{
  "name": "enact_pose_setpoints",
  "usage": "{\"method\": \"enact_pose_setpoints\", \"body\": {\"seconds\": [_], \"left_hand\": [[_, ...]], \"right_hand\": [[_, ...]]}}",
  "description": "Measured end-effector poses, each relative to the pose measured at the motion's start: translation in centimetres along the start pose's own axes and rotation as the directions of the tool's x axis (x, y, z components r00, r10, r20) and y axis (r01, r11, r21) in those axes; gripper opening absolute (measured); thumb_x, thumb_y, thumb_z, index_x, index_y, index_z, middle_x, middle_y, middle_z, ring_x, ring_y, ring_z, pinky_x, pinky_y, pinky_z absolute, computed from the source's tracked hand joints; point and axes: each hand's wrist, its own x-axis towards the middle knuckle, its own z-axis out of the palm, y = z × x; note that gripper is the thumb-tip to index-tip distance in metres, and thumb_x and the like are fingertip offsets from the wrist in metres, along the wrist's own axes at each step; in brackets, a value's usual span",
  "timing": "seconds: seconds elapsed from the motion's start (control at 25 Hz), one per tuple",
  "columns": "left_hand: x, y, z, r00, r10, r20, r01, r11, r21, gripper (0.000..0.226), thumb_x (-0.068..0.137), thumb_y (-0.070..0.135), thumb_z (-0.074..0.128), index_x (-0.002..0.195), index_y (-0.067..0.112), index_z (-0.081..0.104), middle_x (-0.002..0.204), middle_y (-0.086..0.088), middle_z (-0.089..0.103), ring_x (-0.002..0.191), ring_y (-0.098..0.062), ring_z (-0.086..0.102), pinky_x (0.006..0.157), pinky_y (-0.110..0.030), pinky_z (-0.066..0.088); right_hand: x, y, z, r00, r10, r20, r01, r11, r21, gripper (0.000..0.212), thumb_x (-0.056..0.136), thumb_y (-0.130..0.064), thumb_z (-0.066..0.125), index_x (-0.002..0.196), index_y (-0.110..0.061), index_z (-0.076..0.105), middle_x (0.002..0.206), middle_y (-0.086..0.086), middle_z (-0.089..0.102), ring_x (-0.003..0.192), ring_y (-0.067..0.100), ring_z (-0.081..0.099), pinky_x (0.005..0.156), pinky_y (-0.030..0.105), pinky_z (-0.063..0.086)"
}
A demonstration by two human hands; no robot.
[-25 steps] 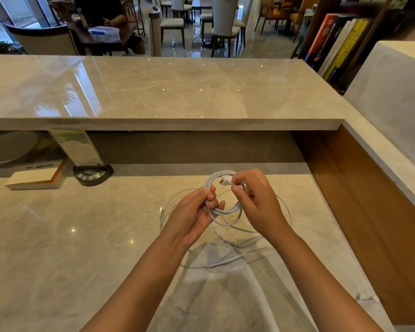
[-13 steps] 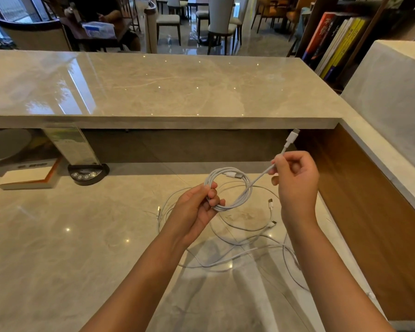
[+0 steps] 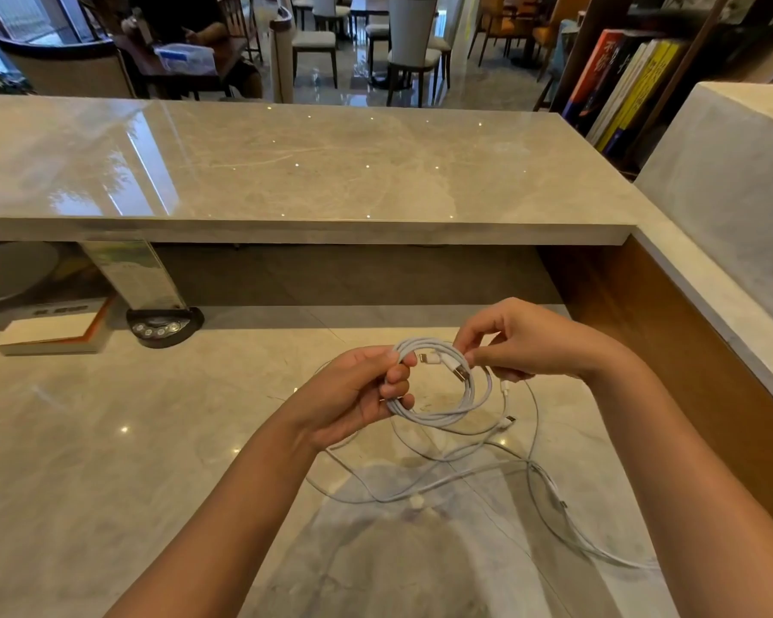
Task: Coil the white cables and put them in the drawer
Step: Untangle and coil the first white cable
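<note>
A: Where are the hands?
B: Left hand (image 3: 353,394) grips the coiled cable (image 3: 442,394) above the desk (image 3: 108,439); right hand (image 3: 523,339) pinches its top.
A: The other cables (image 3: 465,479)?
B: Loose on the desk below.

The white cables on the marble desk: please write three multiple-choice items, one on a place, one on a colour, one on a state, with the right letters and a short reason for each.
1. Where is the coiled white cable?
A. held between both hands
B. inside a drawer
C. on the upper counter

2. What colour are the loose thin cables on the beige marble desk?
A. black
B. white
C. red

3. What is the state of the loose cables?
A. neatly coiled
B. spread untidily
C. tied with a strap

Answers: 1 A, the left hand grips the coil's left side and the right hand pinches its upper right. 2 B, they look white against the stone. 3 B, they lie in irregular, crossing loops.
</note>
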Motion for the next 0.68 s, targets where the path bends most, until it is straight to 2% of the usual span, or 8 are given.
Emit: {"method": "enact_pose_setpoints", "body": {"seconds": [0.16,0.32,0.4,0.48,0.52,0.6,0.64,0.68], "left_hand": [[0.1,-0.7,-0.4,1.0,-0.018,0.018,0.018,1.0,-0.018,0.021,0.091,0.01,0.047,0.08,0.006,0.064,0.059,0.0,0.052,0.049,-0.005,0.049,0.065,-0.025,0.056],[0.4,-1.5,-0.2,0.992,0.014,-0.126,-0.026,0.995,-0.096,0.022,0.095,0.008,0.04,0.089,0.001,0.059,0.061,-0.005,0.055,0.05,-0.007,0.055,0.063,-0.025,0.058],[0.7,-1.8,-0.3,0.983,0.024,-0.182,-0.052,0.987,-0.152,0.023,0.096,0.008,0.039,0.089,0.001,0.06,0.06,-0.005,0.054,0.049,-0.007,0.055,0.062,-0.024,0.058],[0.8,-1.8,-0.2,0.975,0.007,-0.221,-0.041,0.988,-0.147,0.022,0.096,0.007,0.04,0.094,0.0,0.061,0.062,-0.006,0.054,0.05,-0.007,0.056,0.061,-0.023,0.058],[0.8,-1.8,-0.1,0.968,0.009,-0.252,-0.032,0.996,-0.087,0.021,0.096,0.007,0.041,0.098,0.0,0.061,0.066,-0.006,0.056,0.053,-0.008,0.058,0.061,-0.023,0.058],[0.6,-1.9,0.0,0.923,0.117,-0.366,-0.027,0.97,0.241,0.02,0.095,0.012,0.047,0.108,0.008,0.061,0.083,-0.006,0.064,0.068,-0.009,0.065,0.064,-0.021,0.057],[0.5,-2.0,0.0,0.88,0.245,-0.406,-0.031,0.883,0.468,0.021,0.094,0.017,0.051,0.113,0.015,0.059,0.096,-0.003,0.064,0.078,-0.008,0.065,0.065,-0.017,0.055],[0.2,-1.9,-0.1,0.839,0.396,-0.374,-0.033,0.722,0.691,0.023,0.09,0.023,0.056,0.114,0.022,0.056,0.106,0.003,0.061,0.087,-0.005,0.063,0.066,-0.013,0.053]], "right_hand": [[0.3,-0.1,0.6,0.997,-0.07,0.045,0.064,0.991,0.114,0.021,0.09,-0.002,0.053,0.09,-0.014,0.07,0.059,-0.005,0.065,0.051,0.009,0.052,0.049,0.019,0.044],[1.1,-0.2,1.5,0.999,-0.016,-0.034,0.024,0.967,0.252,0.025,0.089,-0.008,0.05,0.107,-0.024,0.054,0.085,0.009,0.067,0.065,0.016,0.054,0.057,0.026,0.046],[1.3,-0.3,1.8,0.998,-0.033,-0.044,0.039,0.992,0.12,0.029,0.083,-0.018,0.064,0.108,-0.03,0.055,0.091,0.006,0.066,0.066,0.011,0.053,0.059,0.022,0.045],[1.6,-0.5,2.3,0.996,-0.044,-0.072,0.042,0.998,-0.038,0.027,0.08,-0.022,0.07,0.106,-0.026,0.063,0.088,0.004,0.066,0.064,0.007,0.053,0.056,0.017,0.043],[1.8,-0.5,2.6,0.996,-0.035,-0.085,0.031,0.998,-0.057,0.023,0.081,-0.02,0.069,0.104,-0.022,0.067,0.084,0.007,0.067,0.063,0.008,0.053,0.055,0.018,0.042],[2.1,-0.1,3.1,0.995,0.007,-0.101,-0.011,0.999,-0.033,0.018,0.082,-0.017,0.067,0.099,-0.02,0.071,0.077,0.013,0.065,0.062,0.014,0.052,0.056,0.025,0.04],[2.1,0.1,3.2,0.993,0.035,-0.112,-0.036,0.999,-0.012,0.016,0.082,-0.016,0.067,0.097,-0.02,0.071,0.074,0.013,0.064,0.062,0.016,0.051,0.057,0.028,0.04],[2.0,0.4,3.3,0.99,0.061,-0.128,-0.061,0.998,0.005,0.016,0.081,-0.016,0.067,0.096,-0.021,0.071,0.073,0.013,0.063,0.063,0.017,0.051,0.057,0.029,0.04]]}}
